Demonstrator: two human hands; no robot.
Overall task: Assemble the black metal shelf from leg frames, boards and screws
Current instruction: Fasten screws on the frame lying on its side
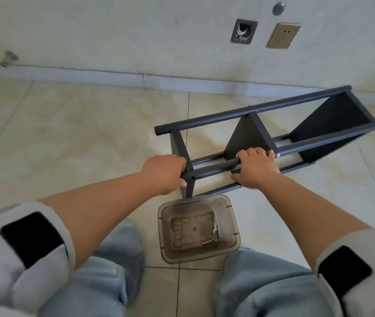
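The shelf [271, 138] lies on its side just beyond the clear tray [199, 227]. Your left hand [163, 173] curls round its near tube end, your right hand [256, 169] round mid-tube, likely steadying or turning it.

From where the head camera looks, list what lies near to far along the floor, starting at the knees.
Clear smoky plastic bin holding a few screws → black metal shelf lying on its side → grey baseboard → beige wall socket.

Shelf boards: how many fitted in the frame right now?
3. Board by the left hand, middle board beside the right hand, far-end board near the wall. None seem hidden.
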